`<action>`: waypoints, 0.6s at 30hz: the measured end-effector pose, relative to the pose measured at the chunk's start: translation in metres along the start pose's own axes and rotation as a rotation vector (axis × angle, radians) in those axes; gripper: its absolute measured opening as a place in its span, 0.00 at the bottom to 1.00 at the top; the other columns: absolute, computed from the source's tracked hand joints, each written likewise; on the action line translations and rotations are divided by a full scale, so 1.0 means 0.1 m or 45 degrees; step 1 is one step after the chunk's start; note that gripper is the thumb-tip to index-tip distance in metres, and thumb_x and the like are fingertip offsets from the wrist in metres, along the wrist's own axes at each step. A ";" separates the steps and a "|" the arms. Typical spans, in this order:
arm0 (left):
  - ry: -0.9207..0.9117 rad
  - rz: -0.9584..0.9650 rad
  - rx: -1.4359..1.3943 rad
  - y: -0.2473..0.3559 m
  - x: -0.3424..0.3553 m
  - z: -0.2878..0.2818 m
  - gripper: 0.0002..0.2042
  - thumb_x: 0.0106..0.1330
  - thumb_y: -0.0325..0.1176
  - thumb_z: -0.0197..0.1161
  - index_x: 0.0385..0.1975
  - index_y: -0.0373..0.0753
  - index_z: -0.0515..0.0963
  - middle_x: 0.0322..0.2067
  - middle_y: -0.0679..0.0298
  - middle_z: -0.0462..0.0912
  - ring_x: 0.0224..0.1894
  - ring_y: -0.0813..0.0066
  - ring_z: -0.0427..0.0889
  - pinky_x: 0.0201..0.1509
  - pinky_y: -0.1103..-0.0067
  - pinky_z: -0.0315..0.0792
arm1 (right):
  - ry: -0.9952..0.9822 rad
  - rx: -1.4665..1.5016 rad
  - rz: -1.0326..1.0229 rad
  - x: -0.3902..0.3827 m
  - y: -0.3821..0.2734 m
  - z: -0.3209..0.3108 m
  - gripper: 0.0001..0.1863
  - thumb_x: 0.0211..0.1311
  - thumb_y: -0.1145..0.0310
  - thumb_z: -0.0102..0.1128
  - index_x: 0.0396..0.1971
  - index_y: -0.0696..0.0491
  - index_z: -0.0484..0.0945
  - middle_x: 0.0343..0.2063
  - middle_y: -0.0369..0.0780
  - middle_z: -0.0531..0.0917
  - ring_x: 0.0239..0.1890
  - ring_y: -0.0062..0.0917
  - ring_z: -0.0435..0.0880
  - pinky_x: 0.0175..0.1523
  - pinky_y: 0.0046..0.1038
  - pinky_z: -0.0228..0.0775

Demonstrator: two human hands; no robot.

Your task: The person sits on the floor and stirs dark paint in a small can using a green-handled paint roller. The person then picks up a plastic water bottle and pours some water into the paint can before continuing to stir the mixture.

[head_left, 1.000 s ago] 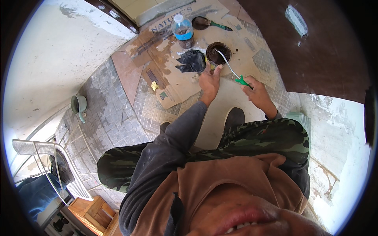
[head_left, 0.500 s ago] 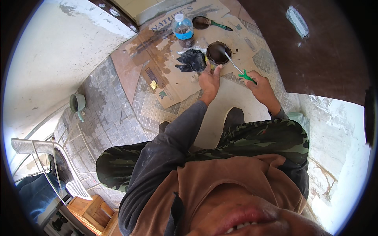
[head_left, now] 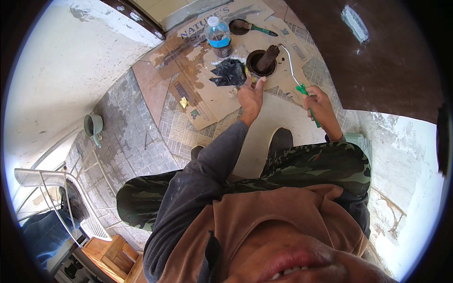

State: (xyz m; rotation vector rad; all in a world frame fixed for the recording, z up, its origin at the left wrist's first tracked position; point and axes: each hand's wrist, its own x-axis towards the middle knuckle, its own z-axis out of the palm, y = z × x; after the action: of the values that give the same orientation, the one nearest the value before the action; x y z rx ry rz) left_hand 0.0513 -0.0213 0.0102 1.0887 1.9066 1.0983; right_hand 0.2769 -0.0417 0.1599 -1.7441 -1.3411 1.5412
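My left hand (head_left: 251,99) grips the near side of a paint can (head_left: 248,67) holding dark brown paint, thumb and fingers against its wall. In my right hand (head_left: 321,104) is a paint roller (head_left: 268,58) with a green handle and a bent metal rod. Its sleeve is coated in brown paint and rests tilted at the can's mouth, the far end sticking up over the rim. Left of the can lies a crumpled black plastic piece (head_left: 230,71). Behind that stands a clear bottle (head_left: 218,38) with a blue label and dark liquid at its bottom.
Stained cardboard (head_left: 207,106) covers the tiles under the can. A green-handled paintbrush (head_left: 262,30) lies beyond the bottle. A dark brown panel (head_left: 377,75) rises at right. At left are a grey-green dipper (head_left: 96,123), a white metal chair (head_left: 89,221) and a wooden box (head_left: 106,254).
The roller's sleeve has come up out of the can's paint, and its rod has swung to the right. My right hand has shifted slightly right and down; my left hand stays on the can.
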 end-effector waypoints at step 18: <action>-0.004 -0.025 0.100 0.02 0.00 -0.01 0.39 0.66 0.55 0.75 0.66 0.27 0.76 0.22 0.49 0.81 0.25 0.73 0.76 0.32 0.70 0.73 | -0.007 -0.169 -0.091 0.16 -0.04 -0.05 0.11 0.74 0.64 0.60 0.50 0.51 0.79 0.21 0.32 0.76 0.18 0.15 0.73 0.20 0.24 0.62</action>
State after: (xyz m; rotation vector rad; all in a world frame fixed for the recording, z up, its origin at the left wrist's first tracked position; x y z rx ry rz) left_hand 0.0511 -0.0213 0.0122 1.1117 1.9682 1.0178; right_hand 0.2785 -0.0250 0.1570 -1.7506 -1.5231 1.4487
